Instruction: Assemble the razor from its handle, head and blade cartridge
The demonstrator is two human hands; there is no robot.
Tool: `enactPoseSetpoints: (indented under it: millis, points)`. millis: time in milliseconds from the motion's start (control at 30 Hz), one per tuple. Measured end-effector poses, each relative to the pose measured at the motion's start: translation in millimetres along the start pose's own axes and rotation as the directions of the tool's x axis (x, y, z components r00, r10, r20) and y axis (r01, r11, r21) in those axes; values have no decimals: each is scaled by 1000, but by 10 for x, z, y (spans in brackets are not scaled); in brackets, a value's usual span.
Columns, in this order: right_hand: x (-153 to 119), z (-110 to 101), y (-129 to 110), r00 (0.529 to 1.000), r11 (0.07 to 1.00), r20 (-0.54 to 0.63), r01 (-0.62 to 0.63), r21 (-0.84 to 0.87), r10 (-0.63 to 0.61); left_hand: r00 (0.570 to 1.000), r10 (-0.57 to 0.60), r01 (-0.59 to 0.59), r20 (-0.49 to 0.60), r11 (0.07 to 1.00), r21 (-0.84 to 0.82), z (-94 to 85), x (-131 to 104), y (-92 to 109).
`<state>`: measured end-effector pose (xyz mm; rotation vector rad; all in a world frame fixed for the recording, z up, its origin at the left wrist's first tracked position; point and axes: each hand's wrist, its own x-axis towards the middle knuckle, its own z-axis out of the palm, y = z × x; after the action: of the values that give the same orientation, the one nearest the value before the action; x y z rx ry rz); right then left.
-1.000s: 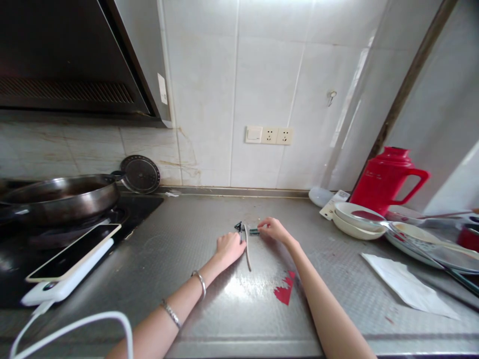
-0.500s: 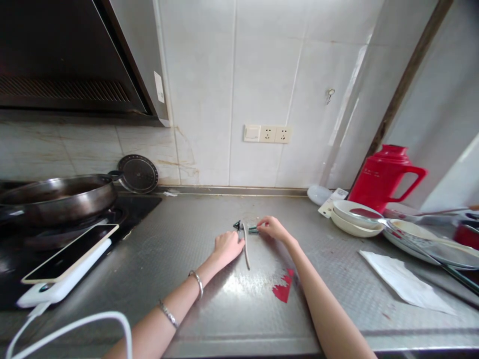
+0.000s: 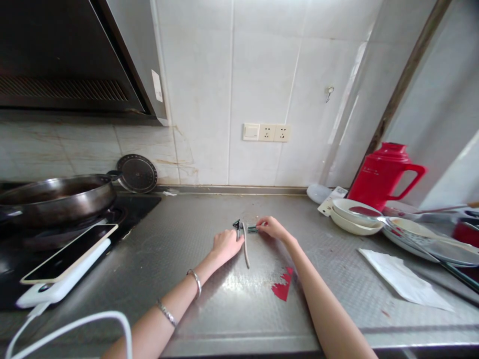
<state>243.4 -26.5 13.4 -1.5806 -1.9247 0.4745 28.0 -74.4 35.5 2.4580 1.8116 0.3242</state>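
Observation:
My left hand (image 3: pixel 226 244) rests on the metal worktop with its fingers closed round the lower part of a small dark piece (image 3: pixel 236 224) with an angular top; its kind is too small to tell. Facing it, my right hand (image 3: pixel 271 228) pinches a thin dark-green piece (image 3: pixel 253 229) that points left. Whether the two pieces join is not visible. Between the hands a pale, slightly bent cord-like strip (image 3: pixel 246 252) lies lengthwise, its upper end beside the dark pieces.
A torn red scrap (image 3: pixel 282 286) lies nearer me. On the left are a pan (image 3: pixel 60 202) on the hob, a phone (image 3: pixel 71 254) and a white cable (image 3: pixel 93 315). Bowls (image 3: pixel 355 227), a red thermos (image 3: pixel 381 177) and a white napkin (image 3: pixel 404 279) occupy the right.
Both hands keep almost the same place and grip. The whole view has shifted very slightly.

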Motion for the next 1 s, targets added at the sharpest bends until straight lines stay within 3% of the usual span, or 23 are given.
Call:
enactPoseSetpoints:
  millis: [300,600,1000]
  points:
    - [15,-6,38,1000,998,24,16,57,-18,999,-9,8,-32,999,-37,-18,53,-68]
    - [31,-7,40,999,994,-38,7,111,-3,999,-6,4,-35,999,-50,-39,53,-75]
    - [40,35,68,998,998,-42,57,16,-57,1000,-26,26,-14,999,-45,-59,50,-70]
